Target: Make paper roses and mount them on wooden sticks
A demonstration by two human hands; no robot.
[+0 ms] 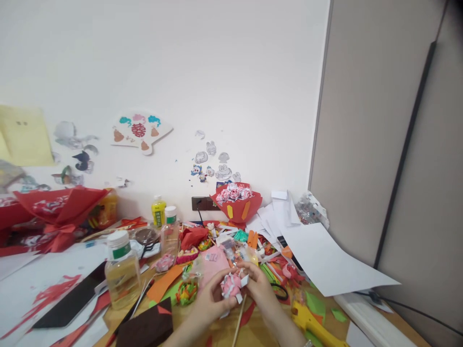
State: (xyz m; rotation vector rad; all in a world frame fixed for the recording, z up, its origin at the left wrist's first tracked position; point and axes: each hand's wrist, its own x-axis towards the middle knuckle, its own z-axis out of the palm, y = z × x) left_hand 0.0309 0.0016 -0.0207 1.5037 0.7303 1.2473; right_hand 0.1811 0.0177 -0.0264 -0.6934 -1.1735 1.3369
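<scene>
A pink and white paper flower (232, 285) is held up low in the middle of the view, above the cluttered table. My left hand (212, 298) curls round its left side, thumb beneath. On its right side, my right hand (256, 282) has its fingers bent against the flower's petals and white paper tabs. A thin wooden stick (239, 320) runs down from below the flower toward the bottom edge; its upper end is hidden. Behind the hands lie pink paper (214, 262) and clear plastic wrapping.
Bottles (123, 279) stand left of the hands, near a dark flat panel (72, 299). A yellow glue gun (314, 325) lies at right, below large white paper (336, 260). A red-wrapped bouquet (237, 209) stands by the wall. Coloured scraps and black-handled scissors (280, 290) surround the hands.
</scene>
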